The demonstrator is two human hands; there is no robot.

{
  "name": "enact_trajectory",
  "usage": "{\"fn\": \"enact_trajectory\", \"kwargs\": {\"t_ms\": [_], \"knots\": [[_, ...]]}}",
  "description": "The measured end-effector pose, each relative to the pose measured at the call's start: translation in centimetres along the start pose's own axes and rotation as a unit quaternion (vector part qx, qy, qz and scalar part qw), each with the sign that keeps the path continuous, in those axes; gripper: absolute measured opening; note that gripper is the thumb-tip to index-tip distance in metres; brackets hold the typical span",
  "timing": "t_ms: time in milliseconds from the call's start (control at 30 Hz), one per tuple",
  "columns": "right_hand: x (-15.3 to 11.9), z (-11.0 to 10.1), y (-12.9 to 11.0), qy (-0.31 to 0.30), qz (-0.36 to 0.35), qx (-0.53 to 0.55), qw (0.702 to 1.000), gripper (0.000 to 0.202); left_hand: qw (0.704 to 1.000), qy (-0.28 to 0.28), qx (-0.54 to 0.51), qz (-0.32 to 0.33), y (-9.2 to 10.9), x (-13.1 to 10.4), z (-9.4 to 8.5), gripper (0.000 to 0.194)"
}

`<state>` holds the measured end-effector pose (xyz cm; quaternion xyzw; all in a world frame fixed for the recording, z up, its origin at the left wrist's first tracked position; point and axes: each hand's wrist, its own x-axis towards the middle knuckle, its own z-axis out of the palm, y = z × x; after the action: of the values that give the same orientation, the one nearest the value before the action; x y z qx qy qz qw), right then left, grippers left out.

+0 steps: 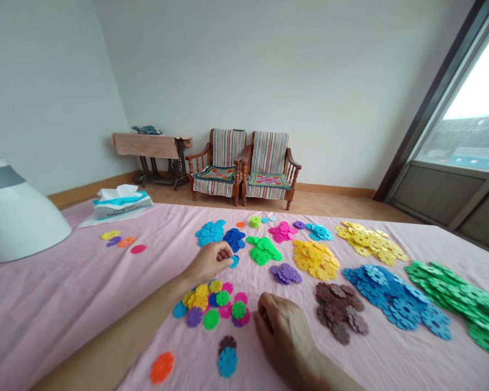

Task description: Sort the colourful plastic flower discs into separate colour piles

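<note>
My left hand (212,260) is pinched on a small blue disc (234,262), just below the dark blue pile (233,239) and the light blue pile (210,232). Curled on the cloth, my right hand (283,328) rests right of a mixed-colour heap of notched discs (212,298); its fingertips are turned under, and whether they hold anything is hidden. Below that heap a blue disc (227,362) overlaps a brown one (228,343), with an orange disc (162,367) to their left. Bright green (264,251) and purple (286,273) piles lie between and beyond the hands.
Yellow (317,259), brown (338,309), blue (395,296) and green (456,298) piles spread rightward over the pink cloth (118,282). A tissue pack (122,205) and a white rounded object (20,217) stand at left. Two chairs (269,168) are beyond the table.
</note>
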<state>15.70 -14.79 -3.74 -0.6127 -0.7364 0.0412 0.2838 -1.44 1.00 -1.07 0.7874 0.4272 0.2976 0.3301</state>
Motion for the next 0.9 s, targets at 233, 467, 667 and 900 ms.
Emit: {"fn": "enact_trajectory", "kwargs": {"t_ms": [233,467,667,900], "knots": [[0.1,0.0,0.0,0.002,-0.007,-0.004,1.000,0.016,0.976,0.183,0.045,-0.108,-5.0,3.4,-4.5,0.010],[0.0,0.1,0.1,0.003,-0.009,-0.009,1.000,0.016,0.975,0.171,0.084,-0.117,-5.8,2.4,-5.6,0.017],[0.0,0.2,0.3,-0.007,-0.009,-0.005,1.000,0.015,0.987,-0.141,0.060,-0.043,-2.6,-1.8,-7.3,0.017],[0.1,0.1,0.1,-0.008,-0.008,-0.006,1.000,0.017,0.971,-0.206,0.124,-0.011,-1.3,-3.3,-7.0,0.020]]}}
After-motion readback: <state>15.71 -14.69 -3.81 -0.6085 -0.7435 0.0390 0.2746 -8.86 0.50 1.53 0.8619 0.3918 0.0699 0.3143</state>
